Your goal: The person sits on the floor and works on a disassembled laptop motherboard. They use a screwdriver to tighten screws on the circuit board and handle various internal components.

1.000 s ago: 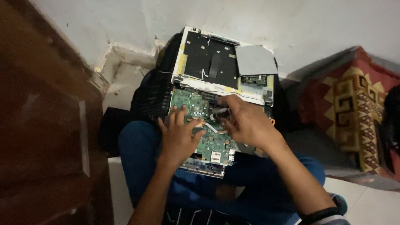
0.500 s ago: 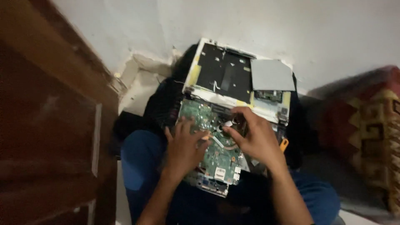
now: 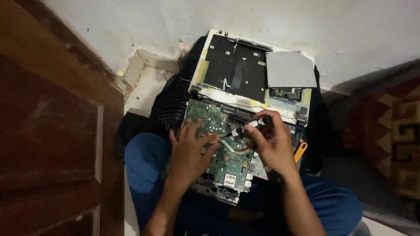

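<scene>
Left hand (image 3: 189, 150) rests flat, fingers spread, on the board (image 3: 218, 148). Right hand (image 3: 272, 142) pinches a small part at the board's right edge.

One head-worn view looks steeply down — close over the lap — at the green circuit board (image 3: 221, 144).

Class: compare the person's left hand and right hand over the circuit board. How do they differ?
The left hand lies flat, fingers spread on the green board; the right hand is curled, fingertips pinching a small part. The left sits further left. Both touch the board.
</scene>
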